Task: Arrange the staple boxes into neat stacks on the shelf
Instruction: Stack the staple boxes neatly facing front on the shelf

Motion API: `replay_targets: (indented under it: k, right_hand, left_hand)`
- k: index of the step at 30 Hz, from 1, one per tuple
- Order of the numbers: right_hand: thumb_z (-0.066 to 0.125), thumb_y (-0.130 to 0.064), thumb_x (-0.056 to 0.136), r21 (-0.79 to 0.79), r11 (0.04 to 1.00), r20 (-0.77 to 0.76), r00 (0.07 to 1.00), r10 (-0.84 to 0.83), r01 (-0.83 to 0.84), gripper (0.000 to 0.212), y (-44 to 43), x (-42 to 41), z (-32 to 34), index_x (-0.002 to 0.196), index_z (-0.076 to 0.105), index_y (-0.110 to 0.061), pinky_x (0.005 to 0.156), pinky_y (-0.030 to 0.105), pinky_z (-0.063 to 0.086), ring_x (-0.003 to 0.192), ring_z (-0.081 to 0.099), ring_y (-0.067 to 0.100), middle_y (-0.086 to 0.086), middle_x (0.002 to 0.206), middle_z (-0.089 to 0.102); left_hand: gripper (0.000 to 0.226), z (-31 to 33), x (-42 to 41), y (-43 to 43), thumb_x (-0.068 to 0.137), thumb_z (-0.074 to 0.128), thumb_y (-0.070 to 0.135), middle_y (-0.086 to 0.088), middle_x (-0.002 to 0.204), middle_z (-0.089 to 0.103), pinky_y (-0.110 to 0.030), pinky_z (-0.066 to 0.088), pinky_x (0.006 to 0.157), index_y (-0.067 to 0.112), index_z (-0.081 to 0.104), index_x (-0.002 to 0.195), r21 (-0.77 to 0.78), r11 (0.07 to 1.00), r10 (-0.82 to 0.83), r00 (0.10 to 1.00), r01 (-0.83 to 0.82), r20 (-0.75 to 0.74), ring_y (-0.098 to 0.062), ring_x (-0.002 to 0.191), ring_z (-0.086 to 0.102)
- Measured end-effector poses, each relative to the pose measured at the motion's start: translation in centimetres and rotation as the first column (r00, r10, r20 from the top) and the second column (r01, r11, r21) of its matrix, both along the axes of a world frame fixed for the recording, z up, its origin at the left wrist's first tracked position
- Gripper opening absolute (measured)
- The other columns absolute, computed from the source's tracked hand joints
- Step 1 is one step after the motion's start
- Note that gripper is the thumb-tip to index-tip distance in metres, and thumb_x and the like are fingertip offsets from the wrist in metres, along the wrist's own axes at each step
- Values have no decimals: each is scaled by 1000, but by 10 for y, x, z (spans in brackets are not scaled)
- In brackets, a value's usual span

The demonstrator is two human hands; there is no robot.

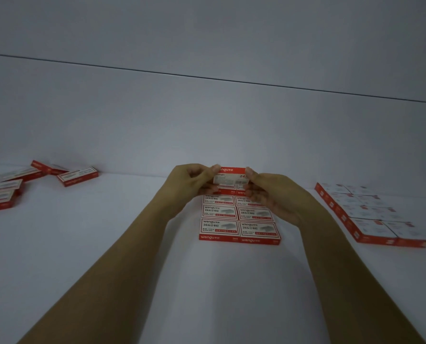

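Placing step: staple box [232, 175] over far end of centre block [239, 219].
L hand [194, 181] & R hand [271, 192] pinched its ends; next prob. req'd lowering it square w/ rows.

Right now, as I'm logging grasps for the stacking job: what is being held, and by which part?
One staple box, held by both hands: the left hand pinches its left end, the right hand its right end.

Reaching in from 7 and 5 o'clock on bare forearms; pinching a staple box [232, 176] by its ends, left hand [194, 181] at 9, right hand [271, 194] at 3.
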State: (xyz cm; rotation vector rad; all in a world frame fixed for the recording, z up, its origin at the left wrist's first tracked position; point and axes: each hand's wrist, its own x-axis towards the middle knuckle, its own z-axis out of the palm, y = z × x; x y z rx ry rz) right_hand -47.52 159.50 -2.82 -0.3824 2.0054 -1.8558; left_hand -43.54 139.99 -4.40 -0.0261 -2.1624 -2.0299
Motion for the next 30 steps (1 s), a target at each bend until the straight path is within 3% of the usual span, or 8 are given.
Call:
replay_targets:
  k: [4, 7, 12, 20, 24, 27, 30]
  right_hand:
    - [68, -12, 79, -49, 999, -74, 997, -1, -3, 31, 4, 2, 2, 110, 61, -10, 81, 32, 56, 91, 70, 19, 5, 103, 71]
    - [70, -2, 77, 17, 997, -209, 976, -69, 74, 38, 3, 3, 3, 108, 61, -22, 77, 29, 57, 91, 70, 14, -4, 108, 68]
    - [70, 3, 76, 63, 989, -335, 936, -107, 136, 44, -3, 6, 1, 110, 57, -22, 80, 34, 57, 97, 67, 16, -4, 111, 66]
    - [69, 6, 76, 86, 985, -392, 914, -108, 153, 43, -7, 6, -1, 107, 55, -21, 81, 39, 57, 98, 66, 21, 1, 113, 65]
    - [70, 6, 74, 93, 985, -399, 912, -94, 143, 43, -8, 6, -3, 106, 56, -19, 77, 34, 58, 95, 67, 18, 1, 109, 66]
    - [70, 5, 74, 110, 983, -404, 910, -91, 147, 43, -9, 7, -3, 107, 56, -19, 73, 27, 57, 93, 67, 13, -1, 108, 66]
    - [72, 3, 73, 138, 976, -420, 902, -97, 169, 43, -11, 8, -8, 104, 57, -24, 78, 32, 58, 96, 66, 17, -1, 109, 65]
  left_hand:
    - [32, 3, 2, -3, 76, 74, 15, -2, 96, 71, -16, 56, 69, 8, 65, 107, -23, 1000, -2, 1000, 1, -14, -11, 84, 71]
    - [39, 4, 4, -1, 74, 75, 3, 6, 98, 70, -12, 53, 60, 14, 62, 109, -52, 999, -4, 999, 2, -48, -6, 78, 71]
    - [40, 5, 5, 3, 74, 74, -1, 10, 100, 67, -17, 56, 62, 16, 61, 107, -132, 990, 40, 991, -56, -126, -10, 86, 69]
    - [38, 5, 6, 4, 74, 75, 2, 3, 105, 69, -32, 59, 76, 15, 61, 106, -161, 982, 76, 986, -100, -149, -17, 93, 68]
    - [40, 2, 8, 2, 71, 76, 0, 2, 105, 70, -29, 59, 74, 15, 62, 105, -157, 981, 89, 987, -110, -138, -17, 92, 68]
    - [40, 1, 11, 4, 71, 77, 0, 7, 99, 69, -17, 56, 63, 15, 62, 105, -173, 976, 111, 984, -134, -138, -13, 89, 68]
    - [40, -3, 14, 6, 71, 76, -3, 7, 96, 68, -16, 56, 62, 15, 62, 104, -158, 975, 138, 984, -156, -115, -15, 89, 67]
